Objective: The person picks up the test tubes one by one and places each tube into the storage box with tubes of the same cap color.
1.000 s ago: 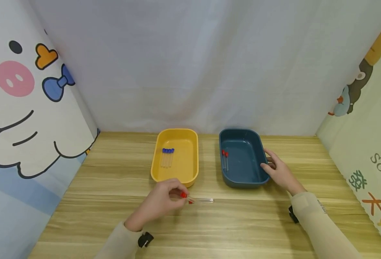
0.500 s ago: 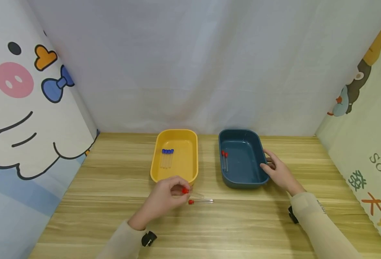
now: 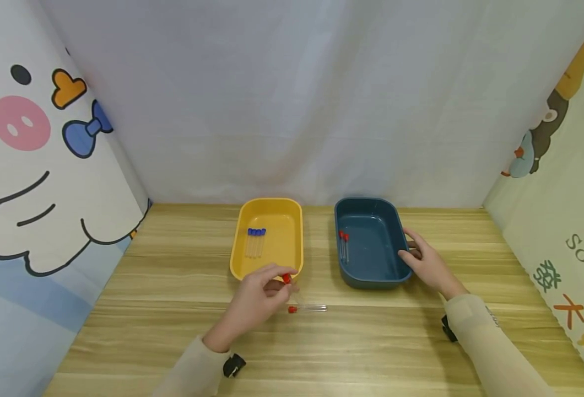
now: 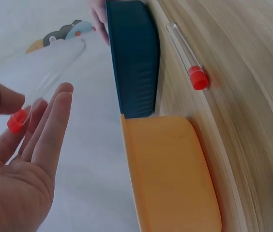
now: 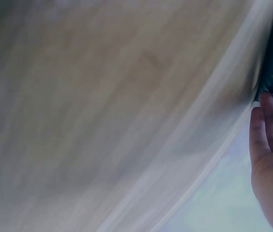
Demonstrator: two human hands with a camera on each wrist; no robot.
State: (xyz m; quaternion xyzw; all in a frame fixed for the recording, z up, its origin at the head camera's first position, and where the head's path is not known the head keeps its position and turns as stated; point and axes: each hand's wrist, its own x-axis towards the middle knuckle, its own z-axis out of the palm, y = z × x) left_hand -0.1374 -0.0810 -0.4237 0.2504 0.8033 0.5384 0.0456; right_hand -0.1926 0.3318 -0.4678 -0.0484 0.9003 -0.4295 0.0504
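My left hand (image 3: 257, 298) pinches a test tube by its red cap (image 4: 17, 121) between thumb and fingers, above the table just in front of the yellow bin (image 3: 296, 237). The tube's clear body slants away from the cap. Below it, another red-capped test tube (image 3: 313, 308) lies on the table. My right hand (image 3: 428, 267) grips the right side of the dark blue bin (image 3: 376, 282), thumb over the rim and fingers along the outer wall. Two red-capped tubes (image 3: 344, 248) lie in the blue bin. Several blue-capped tubes (image 3: 255, 243) lie side by side in the yellow one.
Both bins stand apart on the wood-grain table (image 3: 351, 353), near its back edge. A pale cloth (image 3: 282, 110) hangs behind them, with printed cloths at the left and right sides.
My left hand has risen slightly toward the yellow bin, lifting its red-capped tube away from the one on the table and tilting it. My right hand stays on the blue bin.
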